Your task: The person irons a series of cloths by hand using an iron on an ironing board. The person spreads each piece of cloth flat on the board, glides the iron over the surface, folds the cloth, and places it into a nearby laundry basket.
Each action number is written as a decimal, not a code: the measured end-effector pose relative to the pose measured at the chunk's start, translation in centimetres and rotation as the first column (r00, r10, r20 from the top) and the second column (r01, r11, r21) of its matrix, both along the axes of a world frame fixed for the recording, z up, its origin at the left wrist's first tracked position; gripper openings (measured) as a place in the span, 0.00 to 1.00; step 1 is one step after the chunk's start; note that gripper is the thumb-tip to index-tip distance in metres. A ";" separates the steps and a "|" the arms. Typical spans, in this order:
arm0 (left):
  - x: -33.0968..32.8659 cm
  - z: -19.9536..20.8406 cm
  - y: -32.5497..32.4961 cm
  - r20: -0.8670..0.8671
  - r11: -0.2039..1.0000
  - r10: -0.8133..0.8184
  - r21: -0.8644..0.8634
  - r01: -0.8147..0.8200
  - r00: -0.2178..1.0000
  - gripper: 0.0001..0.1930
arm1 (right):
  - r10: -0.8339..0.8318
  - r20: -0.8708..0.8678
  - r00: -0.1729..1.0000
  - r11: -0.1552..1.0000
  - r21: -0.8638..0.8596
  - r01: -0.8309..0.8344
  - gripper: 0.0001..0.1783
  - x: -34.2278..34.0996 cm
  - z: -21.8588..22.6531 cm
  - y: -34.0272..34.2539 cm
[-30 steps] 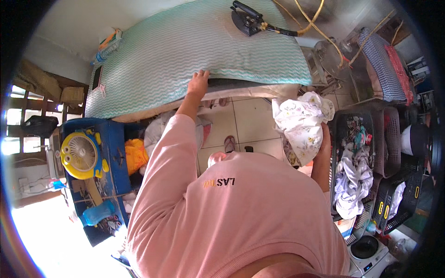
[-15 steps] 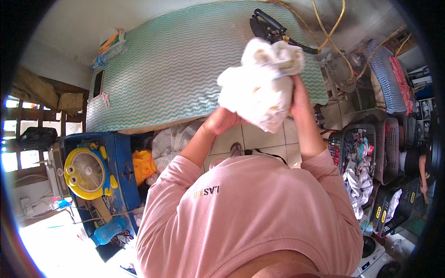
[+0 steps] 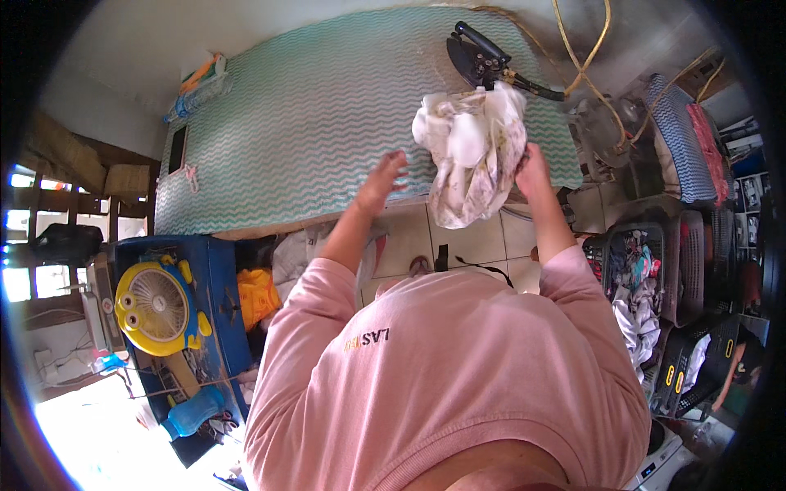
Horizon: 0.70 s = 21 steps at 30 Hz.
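Note:
A crumpled white cloth point(image 3: 468, 155) with brownish and purplish patterning hangs over the near edge of the ironing surface point(image 3: 303, 123), which is covered in a green-and-white zigzag fabric. At the cloth's right side, my right hand point(image 3: 532, 170) is closed on its edge; some fingertips are hidden behind the fabric. To the left, my left hand point(image 3: 381, 184) is apart from the cloth, fingers spread with nothing in them. Just beyond the cloth, a black iron point(image 3: 483, 56) rests on the zigzag cover.
A phone point(image 3: 178, 149) lies at the cover's left end. Yellowish cords point(image 3: 580, 82) hang by the iron. On the left, a yellow-and-blue fan point(image 3: 155, 307) stands on a blue cabinet point(image 3: 225, 286). Baskets of clothes point(image 3: 634, 254) stand at right, near another person's arm point(image 3: 729, 378).
My left hand has let go of the cloth and moved left, opening. The cloth has loosened from a bundle and hangs lower, still in my right hand.

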State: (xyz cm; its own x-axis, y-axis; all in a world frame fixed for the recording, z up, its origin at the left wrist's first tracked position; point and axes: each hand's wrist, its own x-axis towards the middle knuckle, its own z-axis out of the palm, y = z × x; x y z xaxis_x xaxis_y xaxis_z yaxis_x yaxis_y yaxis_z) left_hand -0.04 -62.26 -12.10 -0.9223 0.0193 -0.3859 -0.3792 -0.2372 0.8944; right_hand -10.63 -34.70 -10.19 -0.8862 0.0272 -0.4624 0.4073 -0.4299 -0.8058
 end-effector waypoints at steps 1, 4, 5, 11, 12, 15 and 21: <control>0.2 -1.3 0.9 0.043 0.999 -0.045 -0.005 0.045 0.998 0.32 | -0.093 0.095 0.991 0.976 -0.189 0.109 0.30 0.2 -0.8 0.4; -0.3 -2.3 3.6 0.038 0.996 -0.083 0.039 0.082 0.996 0.33 | 0.057 0.038 0.998 0.994 -0.094 -0.053 0.30 0.6 -1.5 0.6; -0.7 -1.1 4.5 0.041 0.994 -0.100 0.043 0.098 0.994 0.33 | 0.193 0.020 0.981 0.977 0.084 -0.194 0.31 1.0 -1.7 0.7; -4.4 1.0 5.9 0.083 0.988 -0.113 0.112 0.103 0.990 0.34 | 0.402 -0.057 0.914 0.916 0.040 -0.400 0.22 4.3 2.3 -3.9; -4.8 1.4 5.2 0.053 0.994 -0.101 0.046 0.099 0.993 0.27 | 0.347 -0.015 0.938 0.937 -0.044 -0.347 0.21 4.0 2.8 -3.2; -5.9 5.5 1.3 -0.166 0.930 0.328 0.227 -0.288 0.930 0.16 | 0.077 -0.105 0.991 0.991 -0.102 -0.088 0.19 3.1 7.1 0.4; -6.4 12.6 -7.4 -0.588 0.749 0.657 0.438 -0.497 0.472 0.14 | 0.035 -0.353 0.935 0.999 -0.001 -0.037 0.16 0.5 8.4 6.8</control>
State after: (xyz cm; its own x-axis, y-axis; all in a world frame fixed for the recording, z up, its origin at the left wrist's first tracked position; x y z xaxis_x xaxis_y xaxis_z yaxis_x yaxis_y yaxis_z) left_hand -6.46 -69.69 0.46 -0.7260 -0.6241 0.2886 0.5903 -0.3504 0.7272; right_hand -10.13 -27.91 -1.77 -0.9927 -0.0100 -0.1202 0.1129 -0.4269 -0.8972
